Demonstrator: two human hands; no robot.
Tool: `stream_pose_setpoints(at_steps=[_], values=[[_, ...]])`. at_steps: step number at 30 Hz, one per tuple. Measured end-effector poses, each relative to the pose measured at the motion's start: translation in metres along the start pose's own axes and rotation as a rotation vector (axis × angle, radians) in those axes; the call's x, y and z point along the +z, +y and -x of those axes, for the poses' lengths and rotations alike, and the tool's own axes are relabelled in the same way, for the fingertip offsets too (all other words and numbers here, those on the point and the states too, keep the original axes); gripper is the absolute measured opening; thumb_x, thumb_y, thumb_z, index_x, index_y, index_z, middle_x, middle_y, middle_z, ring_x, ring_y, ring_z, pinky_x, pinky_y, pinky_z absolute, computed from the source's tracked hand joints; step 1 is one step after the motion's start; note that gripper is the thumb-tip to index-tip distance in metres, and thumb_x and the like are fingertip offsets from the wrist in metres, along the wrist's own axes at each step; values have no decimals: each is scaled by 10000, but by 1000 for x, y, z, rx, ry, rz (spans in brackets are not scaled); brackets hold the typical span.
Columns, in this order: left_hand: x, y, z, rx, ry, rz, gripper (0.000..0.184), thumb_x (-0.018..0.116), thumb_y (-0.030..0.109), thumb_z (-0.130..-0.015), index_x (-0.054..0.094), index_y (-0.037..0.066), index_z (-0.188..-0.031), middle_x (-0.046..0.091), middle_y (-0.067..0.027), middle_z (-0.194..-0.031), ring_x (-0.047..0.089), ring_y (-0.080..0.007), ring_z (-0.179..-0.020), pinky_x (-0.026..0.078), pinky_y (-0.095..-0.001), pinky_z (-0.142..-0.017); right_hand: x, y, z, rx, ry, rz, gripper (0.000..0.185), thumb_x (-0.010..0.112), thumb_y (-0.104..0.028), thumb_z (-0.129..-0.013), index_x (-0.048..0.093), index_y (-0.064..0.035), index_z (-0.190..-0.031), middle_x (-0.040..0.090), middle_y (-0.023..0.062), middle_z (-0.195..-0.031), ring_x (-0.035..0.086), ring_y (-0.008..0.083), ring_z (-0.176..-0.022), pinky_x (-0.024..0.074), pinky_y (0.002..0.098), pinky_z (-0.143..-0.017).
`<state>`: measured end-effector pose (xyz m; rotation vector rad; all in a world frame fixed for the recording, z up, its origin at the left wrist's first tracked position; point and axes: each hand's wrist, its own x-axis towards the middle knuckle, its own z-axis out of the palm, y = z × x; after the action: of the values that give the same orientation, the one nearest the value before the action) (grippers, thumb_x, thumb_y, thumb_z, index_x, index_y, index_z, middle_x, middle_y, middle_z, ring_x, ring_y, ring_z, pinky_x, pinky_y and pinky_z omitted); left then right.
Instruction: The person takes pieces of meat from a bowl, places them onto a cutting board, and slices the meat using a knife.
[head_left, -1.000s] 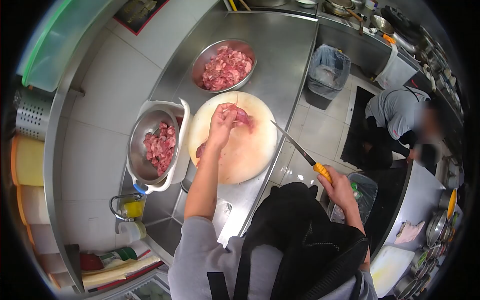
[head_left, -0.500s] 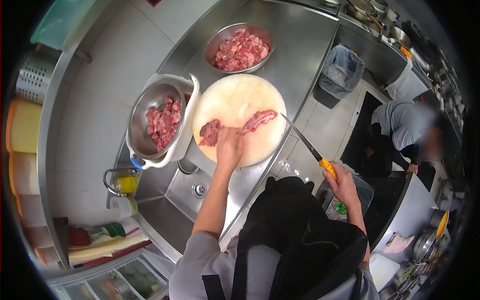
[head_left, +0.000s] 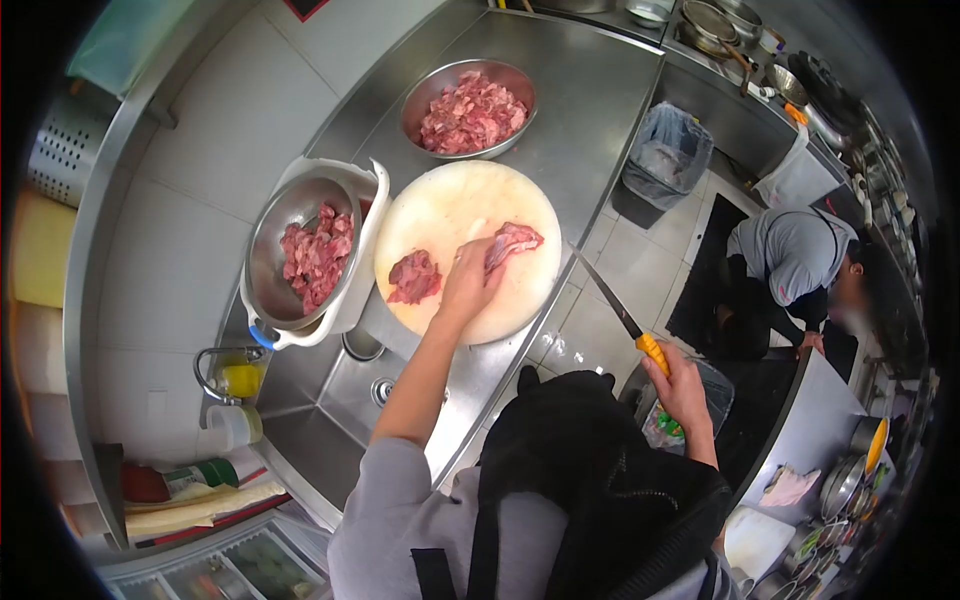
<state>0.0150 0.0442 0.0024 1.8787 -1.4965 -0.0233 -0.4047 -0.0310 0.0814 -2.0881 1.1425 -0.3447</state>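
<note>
A round pale cutting board (head_left: 425,212) lies on the steel counter. On its right side is a long strip of raw meat (head_left: 519,239), and my left hand (head_left: 470,286) has its fingers closed on the near end. Left of that hand, a darker heap of cut meat (head_left: 413,277) rests on the board. My right hand (head_left: 680,388) grips a yellow-handled knife (head_left: 615,302) off the board's right edge, blade pointing up and left. The blade touches no meat.
A steel bowl of meat chunks (head_left: 411,110) stands beyond the board. Left of it, another steel bowl (head_left: 262,245) with meat sits in a white tub (head_left: 374,205). A sink (head_left: 345,425) is nearer me. A lined bin (head_left: 640,195) and a crouching person (head_left: 800,250) are at right.
My left hand has moved right, from beside the dark meat heap onto the meat strip. The knife stays in my right hand, off the board. The whole view has shifted slightly.
</note>
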Motion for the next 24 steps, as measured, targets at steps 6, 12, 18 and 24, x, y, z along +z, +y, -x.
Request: stream_pose_setpoints(at_steps=[6,12,18,24], values=[[-6,-3,11,30,-33,-244,310,761,137,-926,709,35,-1213,684,-163,-1229,655,-372,-1124,547,-479,-965,0,2,3,78,-20,-62,359,727,-299,-1040,674,-38,-1281,736,264,-914,727,484,-852,570,497,-747],[6,-7,-4,-2,-90,-421,257,724,148,-943,719,36,-1174,709,-145,-1122,676,-366,-1027,568,-487,-859,9,-3,-11,28,-62,-82,369,724,-319,-1041,669,-58,-1295,743,262,-967,729,479,-903,567,511,-773],[-8,1,-54,-455,-178,535,223,616,233,-1120,681,23,-1082,655,-32,-833,606,-171,-715,517,-319,-693,8,-5,-23,-10,-60,-103,382,715,-329,-1046,651,-62,-1312,739,260,-968,726,484,-914,564,516,-784],[-46,51,-121,-633,-337,1262,233,533,243,-1171,663,51,-1147,605,11,-841,521,-68,-694,458,-236,-631,-1,-9,-38,-10,-39,-196,373,702,-313,-1060,638,-62,-1329,729,251,-929,726,484,-882,558,489,-761]])
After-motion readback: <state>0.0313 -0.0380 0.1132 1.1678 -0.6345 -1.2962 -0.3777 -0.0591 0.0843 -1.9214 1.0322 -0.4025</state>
